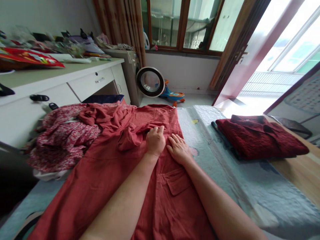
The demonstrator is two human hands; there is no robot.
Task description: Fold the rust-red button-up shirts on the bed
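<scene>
Rust-red woven cloth, seen from my remote station through the head view: the garment (105, 180) lies spread beneath both hands, on the quilt (225, 186), and runs from beyond the fingertips back under the forearms. I judge it light for its spread, soft and limp, with little slip and nothing fragile; it should crease readily and sag wherever it is unsupported. For a hold, I would favour the doubled edge just beyond the right hand (178, 148) or the stitched seams; the pocket flap (177, 182), nearer me than that hand, looks firmer but would probably tug the cloth askew.

Left hand (155, 140): knuckles uppermost, fingers curled down upon the cloth, beside a bunched fold (131, 136) to its left; whether any cloth is nipped beneath the fingers, I cannot tell. Right hand: released, palm down, fingers extended and slightly parted, resting on the garment just beside the left and gripping nothing.

Well to the right of the right hand lies a folded stack (255, 136), dark red on top; to the left of the left hand, a patterned heap (62, 143) borders the garment.
</scene>
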